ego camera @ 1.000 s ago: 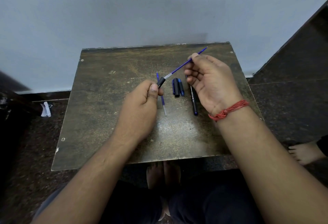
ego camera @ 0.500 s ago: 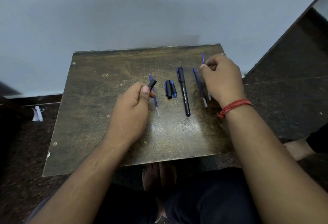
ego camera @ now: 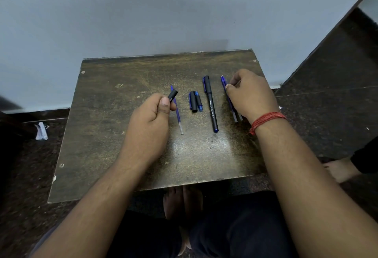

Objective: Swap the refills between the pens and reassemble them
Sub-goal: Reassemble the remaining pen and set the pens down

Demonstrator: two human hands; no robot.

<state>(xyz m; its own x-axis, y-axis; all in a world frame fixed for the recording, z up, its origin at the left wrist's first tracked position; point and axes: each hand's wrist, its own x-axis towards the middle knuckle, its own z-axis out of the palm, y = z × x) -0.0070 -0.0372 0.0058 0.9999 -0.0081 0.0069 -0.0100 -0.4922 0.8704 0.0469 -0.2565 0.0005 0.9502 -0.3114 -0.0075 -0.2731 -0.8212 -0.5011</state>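
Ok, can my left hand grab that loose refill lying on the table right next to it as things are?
Probably not yet. The refill lies bare on the table, just beside the left hand, nothing blocking it, but that hand is closed on a black pen barrel. It would likely need to set that down first.

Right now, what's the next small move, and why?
Probably pinch up one refill under the right hand: its fingertips already rest on the pair lying there, while the left hand holds an empty black barrel ready to receive it.
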